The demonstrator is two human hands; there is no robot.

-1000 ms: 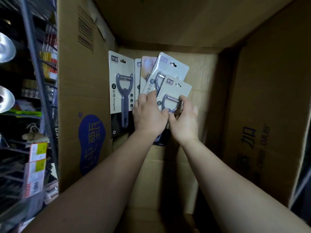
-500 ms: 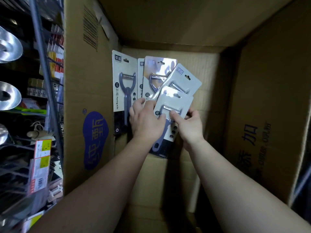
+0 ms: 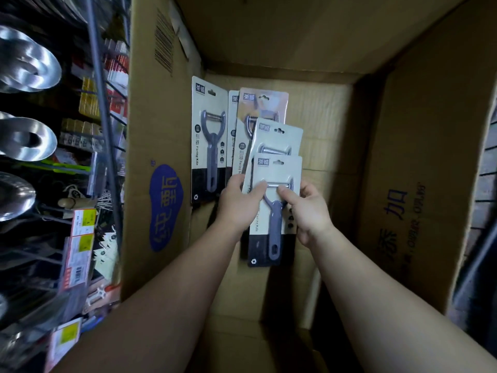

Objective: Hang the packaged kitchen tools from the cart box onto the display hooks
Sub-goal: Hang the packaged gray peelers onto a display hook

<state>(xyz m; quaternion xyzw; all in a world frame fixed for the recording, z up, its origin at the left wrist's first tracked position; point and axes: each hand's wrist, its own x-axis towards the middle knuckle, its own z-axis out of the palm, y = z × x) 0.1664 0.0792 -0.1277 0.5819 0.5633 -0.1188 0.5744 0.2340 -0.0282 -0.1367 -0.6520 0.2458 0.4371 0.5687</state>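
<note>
Gathering stage, I'd say: left hand (image 3: pixel 238 203) and right hand (image 3: pixel 309 208) both pinch the front peeler pack (image 3: pixel 273 211) inside the cart box (image 3: pixel 419 184), more packs (image 3: pixel 208 138) leaning at its left wall (nothing hung yet, hooks not visible).

Dim overall; the light seems to fall from above, since the upper flap of the cardboard box (image 3: pixel 309 28) is palest. Glare washes out the top of one peeler package (image 3: pixel 265 103). Steel bowls (image 3: pixel 24 63) at left throw bright highlights. The box floor and right edge sink into shadow. Wide-angle bending curves the shelf post (image 3: pixel 103 117), and the left margin is smeared.
</note>
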